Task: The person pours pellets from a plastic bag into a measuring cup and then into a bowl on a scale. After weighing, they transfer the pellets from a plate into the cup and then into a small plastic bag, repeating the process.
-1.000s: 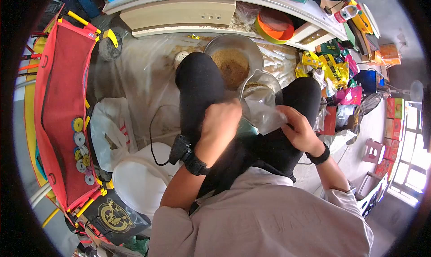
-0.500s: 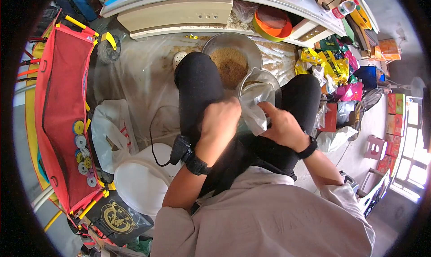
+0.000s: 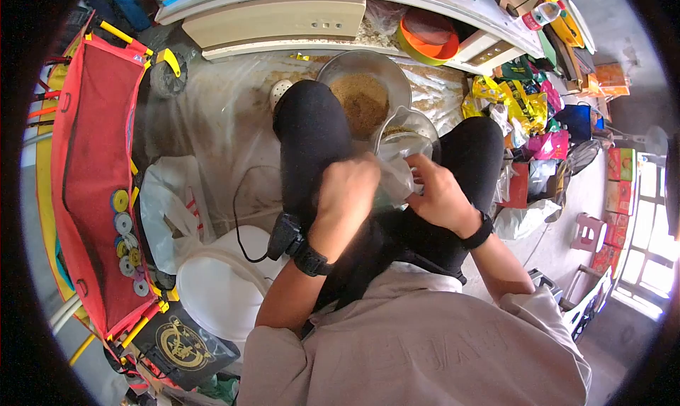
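Note:
My right hand pinches the edge of a clear plastic bag between my knees. Beside it, my left hand is blurred by motion at the bag's left side; its fingers are hidden. A clear container with some brown grains inside stands just beyond the bag. Behind that is a wide metal bowl holding tan and darker brown grainy material.
A red fabric bin stands at the left, near a white round lid and a white plastic bag. A cream cabinet lies ahead. Yellow packets and a pink stool are at the right.
My right hand has shifted slightly left and up, and the top of the plastic bag is bunched differently. My left hand stays close to the same place. The whole view has shifted slightly.

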`<state>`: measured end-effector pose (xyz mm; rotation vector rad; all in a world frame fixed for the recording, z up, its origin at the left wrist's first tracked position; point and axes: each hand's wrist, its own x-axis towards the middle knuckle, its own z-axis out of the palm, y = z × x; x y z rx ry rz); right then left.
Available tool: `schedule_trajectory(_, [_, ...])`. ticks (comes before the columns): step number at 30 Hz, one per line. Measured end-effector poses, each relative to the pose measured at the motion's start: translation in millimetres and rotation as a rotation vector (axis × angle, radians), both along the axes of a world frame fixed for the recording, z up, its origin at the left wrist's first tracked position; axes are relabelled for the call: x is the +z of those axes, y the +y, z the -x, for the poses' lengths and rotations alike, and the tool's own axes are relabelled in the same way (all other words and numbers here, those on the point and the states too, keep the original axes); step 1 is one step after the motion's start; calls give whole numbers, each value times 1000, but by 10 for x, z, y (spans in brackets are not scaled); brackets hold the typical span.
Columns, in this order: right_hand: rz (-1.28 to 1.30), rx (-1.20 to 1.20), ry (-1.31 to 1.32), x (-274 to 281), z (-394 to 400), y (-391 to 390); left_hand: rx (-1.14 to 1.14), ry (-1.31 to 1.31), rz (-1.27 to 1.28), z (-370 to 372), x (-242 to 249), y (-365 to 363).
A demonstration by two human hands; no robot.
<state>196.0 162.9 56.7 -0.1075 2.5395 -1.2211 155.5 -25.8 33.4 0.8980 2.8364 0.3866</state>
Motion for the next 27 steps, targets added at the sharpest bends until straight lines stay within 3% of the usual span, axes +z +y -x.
schedule_trajectory(4, [-36, 187, 178, -298, -47, 0, 9, 1, 32, 1, -7, 22])
schedule_trajectory(8, [-148, 121, 53, -252, -37, -73, 24, -6, 17, -14, -48, 12])
schedule_trajectory(10, [-236, 187, 310, -330, -61, -9, 18, -25, 31, -13, -36, 14])
schedule_trajectory(13, [-260, 174, 434, -558, -145, 245, 20, 3, 31, -20, -35, 11])
schedule_trajectory(14, [-312, 85, 278, -273, -109, 169, 25, 2, 32, -16, -41, 3])
schedule_trajectory(17, [-335, 50, 203, 134, -41, 156, 32, -1, 9, -32, -69, 11])
schedule_trajectory(21, [-356, 173, 176, -23, 41, 509, 22, -18, 18, -5, -30, 35])
schedule_trajectory(23, [32, 66, 215, 35, 81, 519, 35, -33, 38, -8, -18, 4])
schedule_trajectory(25, [9, -226, 156, -21, 52, 520, 7, -48, -4, -2, -25, 0])
schedule_trajectory(27, [-25, -302, 158, 10, 128, 530, 8, -38, -12, -1, -33, 7])
